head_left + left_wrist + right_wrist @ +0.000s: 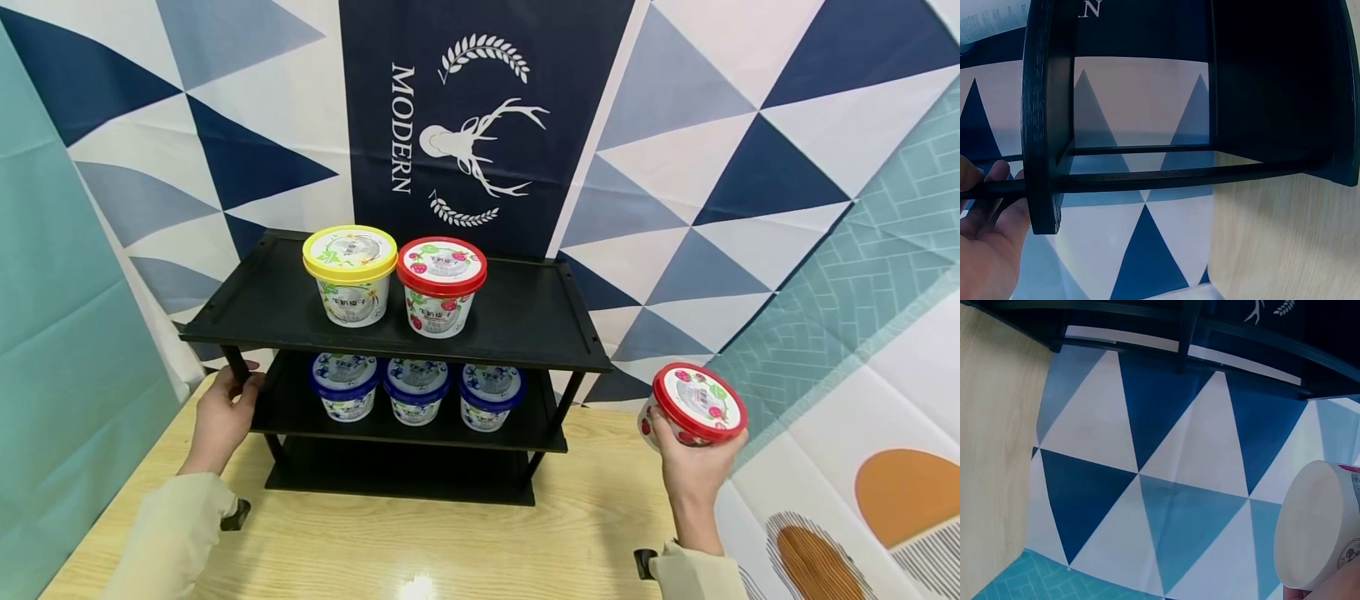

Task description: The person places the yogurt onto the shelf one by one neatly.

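Observation:
My right hand [693, 475] holds a red-lidded tub [699, 407] with a berry print, in the air to the right of a black three-tier shelf [525, 317]. The right wrist view shows the white base of that tub [1310, 525]. At the shelf's left side, my left hand [225, 412] grips a corner post [1007, 188] with fingers and thumb. On the top tier stand a yellow-lidded tub [351, 275] and another red-lidded tub [441, 287], side by side. Blue-lidded tubs stand in a row on the middle tier: left [345, 386], centre [417, 390] and right [491, 396].
The shelf stands on a light wooden table [390, 542]. A patterned cloth [480, 125] with triangles and a deer print hangs behind it. Teal cloth [67, 350] covers the left side, and a printed cloth [840, 467] is on the right.

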The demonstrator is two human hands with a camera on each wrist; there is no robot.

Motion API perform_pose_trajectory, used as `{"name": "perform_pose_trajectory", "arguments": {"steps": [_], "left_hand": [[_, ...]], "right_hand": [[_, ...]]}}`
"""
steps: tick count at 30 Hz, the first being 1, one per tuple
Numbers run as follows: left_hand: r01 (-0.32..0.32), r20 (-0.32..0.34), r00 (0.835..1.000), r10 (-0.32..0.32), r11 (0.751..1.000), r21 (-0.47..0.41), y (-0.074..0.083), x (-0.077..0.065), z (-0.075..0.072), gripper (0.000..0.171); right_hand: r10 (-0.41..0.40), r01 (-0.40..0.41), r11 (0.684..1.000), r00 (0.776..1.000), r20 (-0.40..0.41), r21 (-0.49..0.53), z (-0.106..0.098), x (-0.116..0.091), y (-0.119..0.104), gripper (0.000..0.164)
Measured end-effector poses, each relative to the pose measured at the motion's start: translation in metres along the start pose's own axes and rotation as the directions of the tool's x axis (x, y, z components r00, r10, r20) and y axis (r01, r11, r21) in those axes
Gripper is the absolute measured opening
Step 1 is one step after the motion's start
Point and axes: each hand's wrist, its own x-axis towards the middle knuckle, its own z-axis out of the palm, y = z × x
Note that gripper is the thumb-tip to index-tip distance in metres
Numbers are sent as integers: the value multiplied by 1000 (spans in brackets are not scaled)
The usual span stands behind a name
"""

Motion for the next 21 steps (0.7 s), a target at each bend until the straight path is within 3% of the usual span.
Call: {"name": "perform_pose_trajectory", "arguments": {"steps": [11,16,21], "left_hand": [[-3,7,1000,3,1000,-4,-2,0,0,26],[-4,14,1000,4,1000,-2,-1,0,0,26],[-5,8,1000,5,1000,10,-1,0,-1,26]], "right_hand": [[8,-7,1000,1000,13,-22,1,-3,-13,92],[-12,13,998,1000,16,-69,1,-6,-19,91],[-35,36,998,999,19,-53,3,-9,-29,90]]}}
